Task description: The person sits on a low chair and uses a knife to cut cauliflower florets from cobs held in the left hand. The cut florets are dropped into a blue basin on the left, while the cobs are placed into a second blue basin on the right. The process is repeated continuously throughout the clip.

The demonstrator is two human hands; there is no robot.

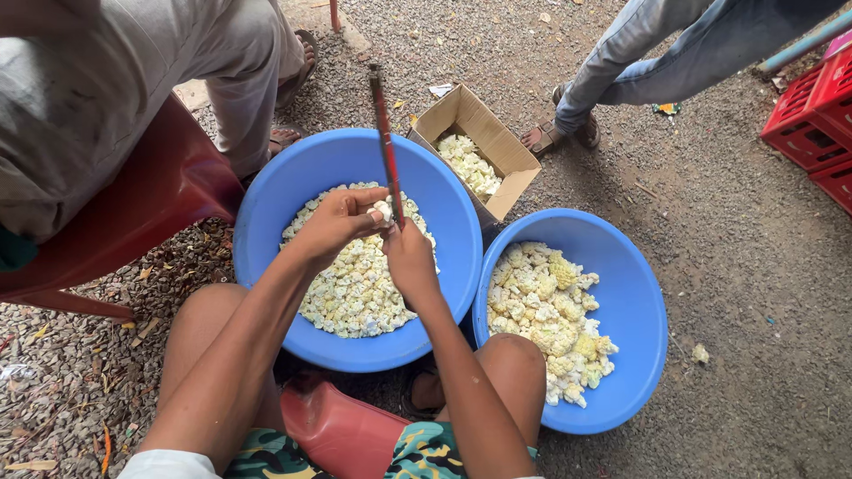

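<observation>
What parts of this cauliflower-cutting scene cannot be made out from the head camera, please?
- Head view: the piece in the left hand is mostly covered by its fingers.
- The knife handle is hidden inside the right hand.
- The cardboard box bottom is hidden by its flaps.
- The red crates are cut off by the right edge.

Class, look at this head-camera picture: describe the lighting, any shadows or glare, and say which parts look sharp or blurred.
Head view: soft, even daylight with no hard shadows; faint sheen on the rim of the left blue tub, no strong glare; the cauliflower pieces and gravel ground look sharp; the left hand and right hand are sharp too; the long red-handled knife looks slightly stretched toward the lens.
</observation>
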